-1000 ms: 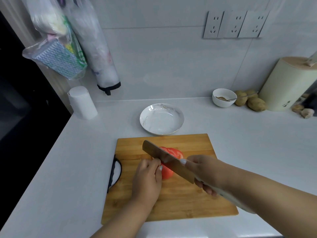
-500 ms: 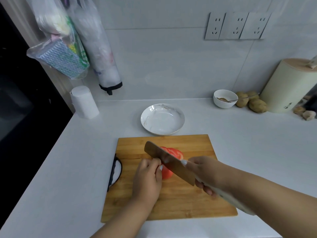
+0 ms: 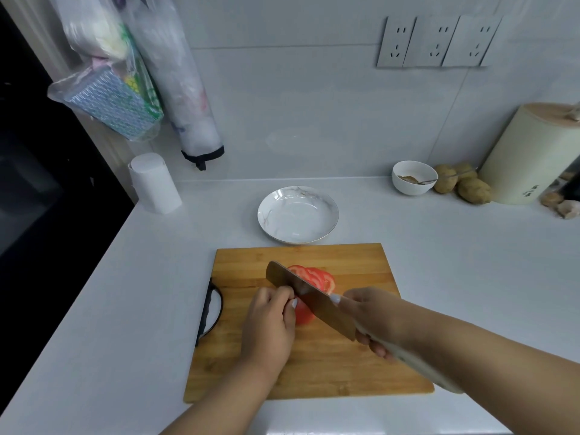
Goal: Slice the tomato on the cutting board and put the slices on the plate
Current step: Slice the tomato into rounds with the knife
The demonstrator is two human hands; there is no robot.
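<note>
Presently on the desk (image 3: 439,262): cutting board (image 3: 361,365) bearing the tomato (image 3: 303,313), cut slices (image 3: 317,276) fanned at its 1 o'clock side, and an unfilled plate (image 3: 298,215) at 12 o'clock beyond the board. Left hand (image 3: 270,324), fingers curled down on the uncut part; right hand (image 3: 373,318), fingers wrapped round the handle of the knife (image 3: 310,299), blade standing between tomato and slices. Best practice, by judgement: keep fingertips tucked behind the knuckles, draw the blade straight down, and keep slices even.

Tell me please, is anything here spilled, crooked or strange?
Nothing stands out. The left hand steadies the tomato on the cutting board, the right hand holds the knife across it, and the plate waits without slices. I see no spill.
</note>
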